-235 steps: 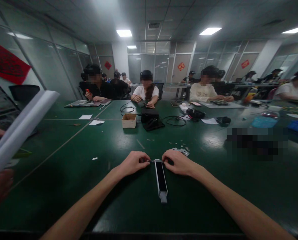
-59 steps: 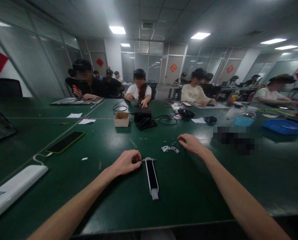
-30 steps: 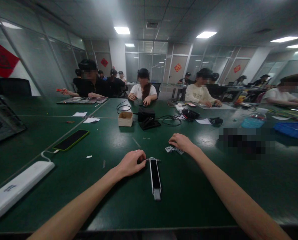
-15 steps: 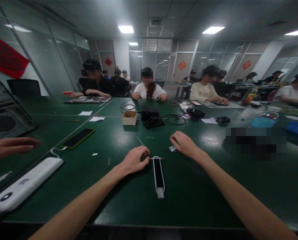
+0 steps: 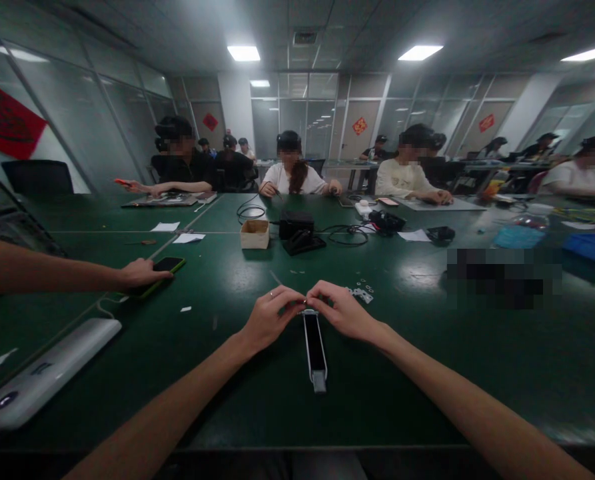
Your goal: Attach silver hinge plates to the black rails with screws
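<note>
My left hand and my right hand meet at the fingertips over the far end of a narrow black device with a pale frame. The device lies on the green table, a grey block at its near end. Both hands are closed in a pinch; a tiny shiny piece shows between the fingertips, too small to name. Which hand bears it is hard to see. Beyond my right hand lie small metal plates and several little rings.
At left, another person's hand rests on a green-edged phone, above a white power strip. Farther off stand a small cardboard box and a black boxy device with cables. Several people sit across the table.
My right hand has come left from the metal plates to meet my left hand at the device's far end. The other person's hand has reached onto the phone.
</note>
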`<state>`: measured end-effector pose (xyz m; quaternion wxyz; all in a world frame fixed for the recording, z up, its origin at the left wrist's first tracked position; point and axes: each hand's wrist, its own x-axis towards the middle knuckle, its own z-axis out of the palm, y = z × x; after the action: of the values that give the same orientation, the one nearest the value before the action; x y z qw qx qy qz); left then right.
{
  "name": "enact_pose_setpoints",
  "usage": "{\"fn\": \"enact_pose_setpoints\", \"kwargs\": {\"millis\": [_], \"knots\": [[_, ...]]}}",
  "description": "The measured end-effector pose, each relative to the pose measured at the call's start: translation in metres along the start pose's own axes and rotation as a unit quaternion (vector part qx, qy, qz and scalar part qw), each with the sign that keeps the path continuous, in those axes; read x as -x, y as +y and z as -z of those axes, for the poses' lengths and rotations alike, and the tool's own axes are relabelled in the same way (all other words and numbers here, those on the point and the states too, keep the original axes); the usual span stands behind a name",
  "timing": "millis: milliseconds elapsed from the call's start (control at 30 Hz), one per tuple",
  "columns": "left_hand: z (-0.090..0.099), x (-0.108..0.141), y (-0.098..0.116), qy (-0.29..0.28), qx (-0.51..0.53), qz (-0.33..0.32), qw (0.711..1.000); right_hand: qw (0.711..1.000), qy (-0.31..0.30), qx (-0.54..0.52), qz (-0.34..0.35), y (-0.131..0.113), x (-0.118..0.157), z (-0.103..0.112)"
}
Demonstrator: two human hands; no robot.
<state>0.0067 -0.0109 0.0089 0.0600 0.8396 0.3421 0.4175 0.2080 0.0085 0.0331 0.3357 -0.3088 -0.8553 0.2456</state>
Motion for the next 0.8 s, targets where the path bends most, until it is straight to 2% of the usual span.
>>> {"fn": "enact_pose_setpoints", "kwargs": {"millis": [100,267,433,500,633,800], "knots": [[0.0,-0.001,0.002,0.016,0.014,-0.015,1.0,1.0,0.002,-0.019,-0.005,0.001,0.001,-0.002],[0.001,-0.001,0.002,-0.001,0.012,-0.019,1.0,1.0,-0.006,-0.015,-0.001,0.002,0.001,-0.003],[0.008,0.0,-0.009,-0.04,-0.015,0.005,0.999,0.997,-0.012,0.074,0.018,0.013,0.0,0.019],[0.012,0.0,-0.015,-0.067,-0.026,0.003,0.997,0.992,-0.042,0.119,0.004,0.022,0.003,0.03],[0.017,-0.001,-0.022,-0.14,-0.042,0.025,0.989,0.973,-0.148,0.171,-0.04,0.037,0.01,0.04],[0.016,-0.002,-0.019,-0.191,-0.04,0.026,0.98,0.966,-0.18,0.183,-0.044,0.038,0.013,0.031]]}}
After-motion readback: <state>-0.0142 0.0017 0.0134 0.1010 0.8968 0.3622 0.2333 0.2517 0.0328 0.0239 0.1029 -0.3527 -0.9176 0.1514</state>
